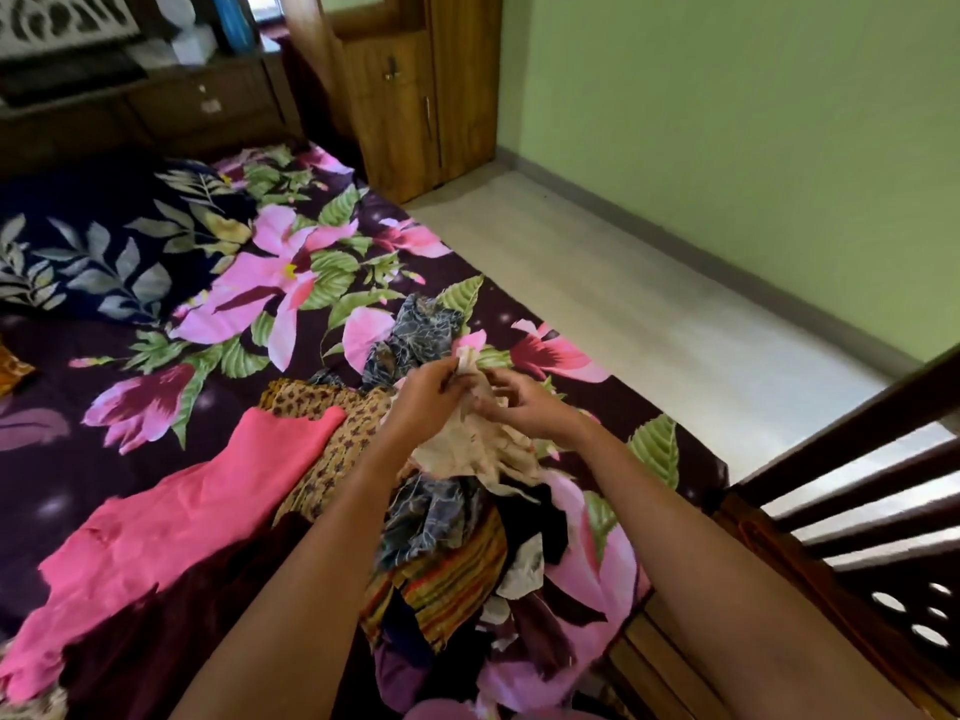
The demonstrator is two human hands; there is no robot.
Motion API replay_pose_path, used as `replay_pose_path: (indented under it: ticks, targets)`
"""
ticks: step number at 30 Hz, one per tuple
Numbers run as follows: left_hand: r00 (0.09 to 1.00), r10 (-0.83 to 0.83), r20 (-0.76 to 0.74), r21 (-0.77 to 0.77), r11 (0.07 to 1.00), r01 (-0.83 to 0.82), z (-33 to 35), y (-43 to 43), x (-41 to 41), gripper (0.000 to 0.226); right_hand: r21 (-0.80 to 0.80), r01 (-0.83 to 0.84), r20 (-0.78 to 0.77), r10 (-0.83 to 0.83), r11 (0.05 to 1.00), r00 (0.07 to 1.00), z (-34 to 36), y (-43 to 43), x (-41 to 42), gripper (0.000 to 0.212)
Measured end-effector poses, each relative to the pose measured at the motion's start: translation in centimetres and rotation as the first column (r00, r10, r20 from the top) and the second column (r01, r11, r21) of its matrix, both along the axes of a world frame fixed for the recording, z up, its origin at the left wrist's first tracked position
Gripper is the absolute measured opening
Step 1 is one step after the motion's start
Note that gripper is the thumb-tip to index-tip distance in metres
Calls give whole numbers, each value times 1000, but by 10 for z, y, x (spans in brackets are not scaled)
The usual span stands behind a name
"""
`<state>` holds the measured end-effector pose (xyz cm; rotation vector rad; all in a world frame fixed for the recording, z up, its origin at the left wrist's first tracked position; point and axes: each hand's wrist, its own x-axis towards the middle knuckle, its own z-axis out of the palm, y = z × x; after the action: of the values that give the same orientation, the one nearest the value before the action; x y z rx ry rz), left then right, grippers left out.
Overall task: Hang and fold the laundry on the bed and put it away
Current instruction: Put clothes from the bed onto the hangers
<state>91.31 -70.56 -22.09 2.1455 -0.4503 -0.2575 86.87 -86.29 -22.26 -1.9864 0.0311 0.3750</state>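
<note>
Gripping a cream cloth (470, 444), the left hand (434, 394) and right hand (524, 405) pinch its upper edge above the laundry pile (447, 553) at the foot of the bed (156, 387). A pink garment (171, 517) lies spread left of the pile; a dark leaf-print pillow (98, 252) sits near the head.

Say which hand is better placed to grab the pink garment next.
Left, probably. The pink garment lies on the side of the left hand; the right hand is farther off. Both hands grip the cream cloth.
</note>
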Motion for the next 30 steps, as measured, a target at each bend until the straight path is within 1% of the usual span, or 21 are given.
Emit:
replay_pose_path:
  ticks: [2,3,5,6,7,8,10,13,15,18,19,20,22,23,24,25,26,27,28,29,30]
  targets:
    - [997,-19,72,-26,999,21,31,-15,2,21,-33,22,69,-20,999,997,19,-6,-6,69]
    - [992,-22,122,-44,999,28,47,-23,1,27,-48,56,148,-48,997,988,26,-12,-6,59]
    - [974,13,228,-92,996,8,77,-38,-4,28,-59,116,284,-95,991,954,52,-25,-9,23]
    - [966,42,255,-147,989,-4,90,-45,-7,20,-49,139,323,-116,989,939,68,-33,-10,17]
    - [966,68,251,-227,974,-9,101,-50,-11,11,-18,157,352,-140,987,925,83,-39,-11,13]
    - [973,78,218,-303,953,-8,112,-56,-16,8,9,176,383,-166,984,909,97,-48,-13,10]
    - [994,24,106,-384,923,19,127,-64,-28,15,69,212,452,-220,975,864,122,-65,-15,15]
    - [989,-142,-32,-465,878,111,143,-76,-40,20,196,276,491,-337,941,803,157,-89,-23,19]
    - [974,-213,-78,-595,793,126,157,-88,-46,25,309,286,508,-412,907,757,182,-102,-32,14]
    - [966,-244,-88,-745,660,99,185,-108,-49,17,410,280,560,-482,868,674,215,-118,-45,17]
    - [967,-244,-72,-774,626,100,195,-114,-50,16,409,297,587,-498,863,638,224,-123,-49,21]
    - [973,-228,-44,-781,615,109,203,-121,-50,17,382,333,619,-506,862,601,231,-130,-51,27]
    - [987,-163,10,-761,639,113,216,-133,-50,13,217,482,696,-481,849,533,234,-144,-49,37]
    - [993,-112,28,-743,663,96,221,-139,-51,11,106,570,722,-457,815,519,231,-152,-48,37]
    - [998,-47,46,-718,692,66,223,-145,-51,11,23,628,729,-443,778,521,226,-158,-47,34]
    - [998,14,64,-695,718,34,225,-151,-52,12,-1,641,726,-440,768,529,220,-162,-48,32]
    - [994,69,83,-669,743,4,224,-155,-51,15,10,616,720,-434,787,542,215,-165,-50,34]
    - [989,113,95,-646,763,-25,223,-159,-52,19,39,546,714,-406,837,570,212,-165,-54,33]
    - [983,150,102,-626,778,-54,220,-163,-51,24,34,439,704,-333,898,627,210,-163,-59,31]
    - [979,178,99,-607,791,-82,217,-167,-51,29,-21,316,682,-218,949,698,207,-159,-62,28]
    - [976,199,92,-583,805,-109,214,-170,-51,33,-105,212,647,-95,972,757,204,-154,-65,27]
